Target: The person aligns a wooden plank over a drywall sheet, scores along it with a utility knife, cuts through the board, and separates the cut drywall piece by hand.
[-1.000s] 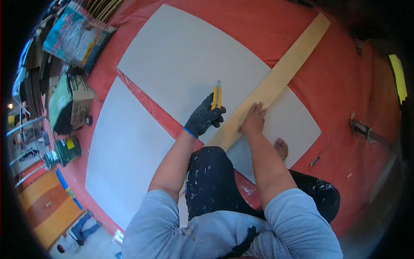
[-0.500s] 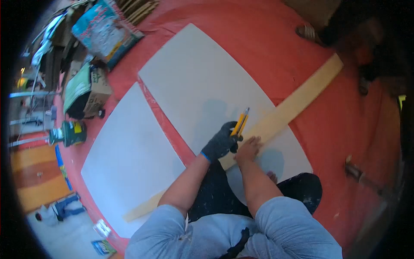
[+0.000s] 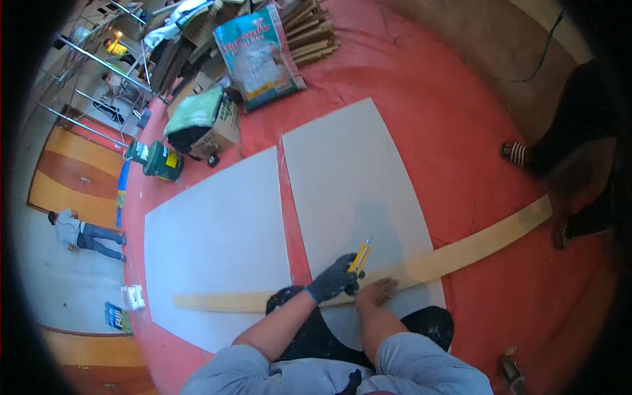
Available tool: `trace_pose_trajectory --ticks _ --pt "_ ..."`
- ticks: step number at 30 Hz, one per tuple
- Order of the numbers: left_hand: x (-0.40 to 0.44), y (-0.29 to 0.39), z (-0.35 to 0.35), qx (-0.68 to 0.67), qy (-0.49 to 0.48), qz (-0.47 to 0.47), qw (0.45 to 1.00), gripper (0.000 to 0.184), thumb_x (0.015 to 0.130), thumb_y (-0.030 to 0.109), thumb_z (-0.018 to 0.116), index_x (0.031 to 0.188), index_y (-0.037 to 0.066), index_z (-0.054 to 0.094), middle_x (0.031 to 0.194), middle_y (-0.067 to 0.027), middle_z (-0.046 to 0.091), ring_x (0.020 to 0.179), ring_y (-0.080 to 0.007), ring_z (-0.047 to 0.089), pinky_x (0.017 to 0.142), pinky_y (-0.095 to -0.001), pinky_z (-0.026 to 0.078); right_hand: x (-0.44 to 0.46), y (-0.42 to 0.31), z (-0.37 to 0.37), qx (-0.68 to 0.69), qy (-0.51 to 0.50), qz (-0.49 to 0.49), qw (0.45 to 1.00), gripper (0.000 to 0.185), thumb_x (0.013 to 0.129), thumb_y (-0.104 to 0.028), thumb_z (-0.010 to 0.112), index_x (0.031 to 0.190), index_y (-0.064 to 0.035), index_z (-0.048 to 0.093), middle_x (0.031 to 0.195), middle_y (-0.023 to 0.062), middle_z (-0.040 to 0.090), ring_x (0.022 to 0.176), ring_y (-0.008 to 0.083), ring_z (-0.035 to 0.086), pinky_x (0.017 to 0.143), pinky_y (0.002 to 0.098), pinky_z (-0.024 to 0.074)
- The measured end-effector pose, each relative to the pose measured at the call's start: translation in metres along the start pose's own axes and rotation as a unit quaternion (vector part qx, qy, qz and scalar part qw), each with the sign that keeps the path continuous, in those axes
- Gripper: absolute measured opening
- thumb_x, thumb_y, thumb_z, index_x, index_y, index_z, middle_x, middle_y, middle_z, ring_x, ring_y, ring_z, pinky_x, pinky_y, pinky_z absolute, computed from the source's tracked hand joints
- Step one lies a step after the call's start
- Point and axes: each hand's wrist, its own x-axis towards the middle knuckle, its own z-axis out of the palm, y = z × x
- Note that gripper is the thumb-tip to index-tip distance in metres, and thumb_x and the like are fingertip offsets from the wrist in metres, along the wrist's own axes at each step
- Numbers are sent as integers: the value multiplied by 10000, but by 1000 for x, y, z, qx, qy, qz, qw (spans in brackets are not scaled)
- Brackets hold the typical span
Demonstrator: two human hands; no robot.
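Cutter (image 3: 360, 257) in left hand (image 3: 334, 279), nearer right hand (image 3: 376, 291)

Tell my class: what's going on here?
A person is down at two white panels laid side by side on a red floor covering. The gloved left grip holds a yellow utility knife; the bare right grip rests on a long wooden strip lying across both panels. Another person stands off to the right.

As red floor sheet (image 3: 500, 263), carries two white boards (image 3: 220, 230) set just apart, plus sack (image 3: 258, 62), carton (image 3: 227, 128), bucket (image 3: 162, 161).
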Motion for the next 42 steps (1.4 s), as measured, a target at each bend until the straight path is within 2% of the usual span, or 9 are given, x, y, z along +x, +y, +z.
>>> trace_pose_trajectory --ticks 10,15,21,23,25,27,29,35,42 --pt "29 -32 -5 -78 9 10 997 680 1004 208 625 1590 118 292 1133 -146 651 879 -251 706 780 -439 636 68 11 103 -161 174 -13 971 1138 887 -488 718 1597 120 69 1694 297 59 1560 503 83 1251 566 225" --pt "36 11 -5 -198 28 76 977 547 1026 181 576 1518 72 363 1142 -157 661 897 -288 711 793 -461 644 -3 -11 -74 13 -146 -94 985 799 971 -519 623 1516 40 450 1632 284 315 1532 433 276 1204 565 319" --pt "58 87 -33 -259 -37 207 943 566 926 153 675 1438 61 449 1202 -192 661 989 -338 714 852 -496 620 -55 -67 -205 581 -209 -369 694 546 977 -263 708 1443 -33 540 1287 62 637 1062 215 655 944 401 539" --pt "53 117 -30 -34 19 376 926 585 893 208 741 1400 54 493 1215 -192 663 1042 -337 705 896 -470 606 -68 -73 -225 491 -59 -470 731 538 943 -192 738 1430 -38 568 1201 97 688 1072 205 674 942 367 551" --pt "26 144 -18 411 211 556 692 623 843 281 817 1351 45 547 1228 -201 664 1105 -347 690 942 -442 585 -85 -71 -240 457 26 -502 734 548 917 -135 757 1426 -40 580 1169 118 712 1078 202 685 948 350 555" --pt "28 146 1 143 101 476 862 707 730 354 902 1280 24 605 1266 -236 649 1198 -407 636 1011 -457 536 -104 -64 -252 495 41 -484 720 568 898 -92 765 1431 -39 575 1192 124 709 1080 206 688 962 349 551" --pt "26 151 -3 385 168 539 730 696 716 348 907 1257 16 622 1286 -254 639 1211 -440 616 1029 -482 519 -101 -60 -244 516 67 -487 701 523 893 -56 757 1392 -23 602 1211 137 707 1094 201 686 974 341 546" --pt "22 141 20 -107 -2 346 932 638 785 287 844 1293 -4 592 1355 -264 605 1252 -434 596 1072 -488 489 -118 -58 -239 504 130 -467 715 448 907 -69 742 1332 7 621 1193 135 714 1087 187 688 954 334 549" --pt "19 133 17 63 75 351 931 434 969 203 642 1352 9 577 1374 -245 606 1250 -390 612 1072 -459 497 -95 -65 -228 538 81 -441 714 394 924 -80 738 1279 27 607 1086 124 724 970 174 704 868 316 569"
